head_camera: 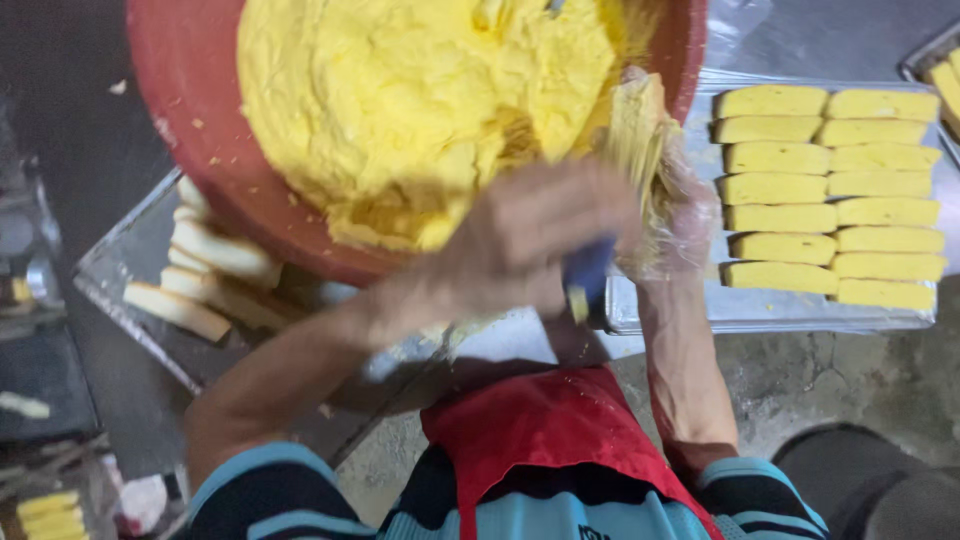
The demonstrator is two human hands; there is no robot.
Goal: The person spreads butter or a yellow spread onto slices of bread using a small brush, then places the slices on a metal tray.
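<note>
Spreading step, I'd judge: left hand [535, 240] is closed around a blue-handled spreader [587, 275], while the gloved right hand [675, 215] grips a bread slice [640, 125] beside the red bowl [190, 110] of yellow batter [420, 100]. Next calls for an even coat, then a place on the tray [770, 310] at the right, where 2 columns of coated slices [830, 195] lie.

No packages or signs, seemingly.

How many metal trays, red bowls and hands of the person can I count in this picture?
Metal trays: 3 (left tray, middle tray, corner tray)
Red bowl: 1
Hands: 2 (left hand gripping a blue handle; gloved right hand holding a coated slice)
Total: 6
</note>
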